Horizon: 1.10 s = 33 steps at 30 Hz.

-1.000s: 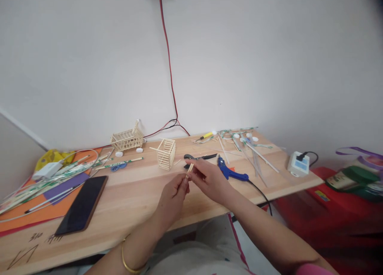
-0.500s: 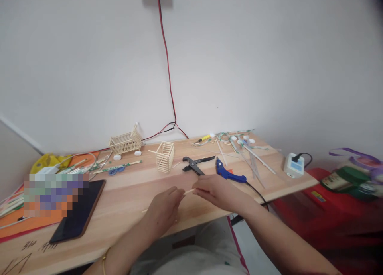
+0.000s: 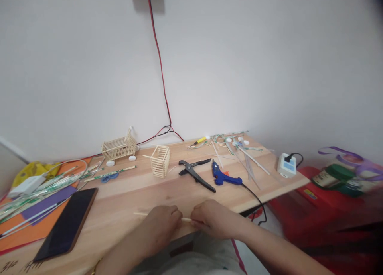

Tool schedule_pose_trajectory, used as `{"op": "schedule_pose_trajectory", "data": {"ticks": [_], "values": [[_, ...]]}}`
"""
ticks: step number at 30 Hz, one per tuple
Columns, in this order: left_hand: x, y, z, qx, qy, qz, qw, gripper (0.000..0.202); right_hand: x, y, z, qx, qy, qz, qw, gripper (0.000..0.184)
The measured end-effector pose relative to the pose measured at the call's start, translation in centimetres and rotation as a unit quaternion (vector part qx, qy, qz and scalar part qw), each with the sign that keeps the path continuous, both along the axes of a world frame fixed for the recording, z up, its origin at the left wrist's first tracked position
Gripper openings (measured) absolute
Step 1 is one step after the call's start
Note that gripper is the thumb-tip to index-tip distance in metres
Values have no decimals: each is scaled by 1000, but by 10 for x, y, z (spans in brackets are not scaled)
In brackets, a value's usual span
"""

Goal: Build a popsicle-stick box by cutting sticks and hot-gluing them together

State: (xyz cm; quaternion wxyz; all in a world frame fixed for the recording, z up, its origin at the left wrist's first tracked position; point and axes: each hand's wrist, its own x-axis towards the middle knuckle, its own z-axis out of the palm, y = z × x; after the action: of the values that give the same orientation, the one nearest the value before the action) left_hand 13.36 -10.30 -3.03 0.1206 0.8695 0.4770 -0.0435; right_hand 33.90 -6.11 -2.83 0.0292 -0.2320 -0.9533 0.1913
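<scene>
Both my hands rest on the near edge of the wooden table, closed round one thin wooden stick that lies flat along the board. My left hand grips its middle and the stick's left end pokes out past it. My right hand pinches the other end. Farther back stand a small stick-built box and a stick-built cart with white wheels. Black cutting pliers and a blue glue gun lie just beyond my right hand.
A dark phone lies at the left beside orange and purple paper and a heap of sticks. More sticks and white caps litter the far right. A white socket box sits at the right edge. Red containers stand beside the table.
My hands came down from in front of the stick box to the table's near edge, and the stick went from raised and tilted to lying flat. The camera tilted, shifting the scene left.
</scene>
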Motion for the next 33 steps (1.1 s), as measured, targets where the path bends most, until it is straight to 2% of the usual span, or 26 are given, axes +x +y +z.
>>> {"op": "schedule_pose_trajectory", "data": {"ticks": [2, 3, 5, 6, 7, 8, 10, 12, 14, 17, 19, 21, 22, 23, 24, 25, 26, 29, 31, 33], "values": [[-2, 0, 4, 71, -47, 15, 996, 16, 1, 0, -6, -42, 53, -36, 997, 33], [-4, -2, 7, 132, -94, 35, 986, 18, 2, 1, -8, -70, 85, -62, 992, 34], [-6, -5, 11, 267, -219, 95, 934, 20, 3, 2, -8, -133, 157, -125, 971, 37], [-6, -7, 13, 311, -282, 132, 898, 18, 3, 3, -6, -168, 193, -153, 954, 38], [-5, -9, 14, 323, -337, 168, 868, 15, 3, 4, -5, -202, 227, -174, 937, 39], [-3, -10, 15, 304, -389, 202, 846, 14, 2, 4, -3, -232, 254, -184, 921, 39], [4, -9, 15, 191, -478, 256, 818, 15, -4, 4, -1, -281, 290, -181, 897, 40], [13, -4, 14, 60, -547, 285, 785, 20, -13, 4, 0, -303, 309, -164, 886, 41], [20, 3, 14, -16, -594, 300, 746, 24, -23, 5, 1, -304, 317, -143, 887, 40], [20, 13, 16, -34, -628, 302, 717, 26, -33, 16, 7, -291, 316, -109, 897, 41], [14, 20, 19, -10, -626, 292, 723, 26, -34, 34, 15, -300, 276, -61, 911, 40], [5, 27, 21, 38, -604, 294, 740, 25, -34, 65, 25, -300, 195, 0, 934, 36], [0, 30, 22, 65, -589, 300, 747, 25, -34, 86, 30, -268, 152, 7, 951, 33], [-4, 33, 22, 89, -576, 307, 753, 24, -35, 108, 34, -196, 132, -45, 971, 29], [-8, 35, 22, 109, -565, 316, 754, 23, -37, 133, 37, -86, 98, -145, 981, 26], [-11, 38, 21, 121, -557, 324, 755, 23, -40, 158, 39, 23, 39, -247, 968, 26], [-13, 39, 20, 126, -551, 331, 755, 23, -44, 182, 40, 66, 16, -303, 951, 29], [-16, 39, 17, 121, -547, 341, 755, 21, -63, 240, 31, 120, -42, -369, 921, 30], [-16, 38, 17, 122, -555, 344, 747, 18, -77, 262, 19, 135, -80, -373, 914, 30], [-15, 36, 18, 128, -569, 343, 736, 13, -89, 273, 8, 149, -107, -365, 913, 33]]}}
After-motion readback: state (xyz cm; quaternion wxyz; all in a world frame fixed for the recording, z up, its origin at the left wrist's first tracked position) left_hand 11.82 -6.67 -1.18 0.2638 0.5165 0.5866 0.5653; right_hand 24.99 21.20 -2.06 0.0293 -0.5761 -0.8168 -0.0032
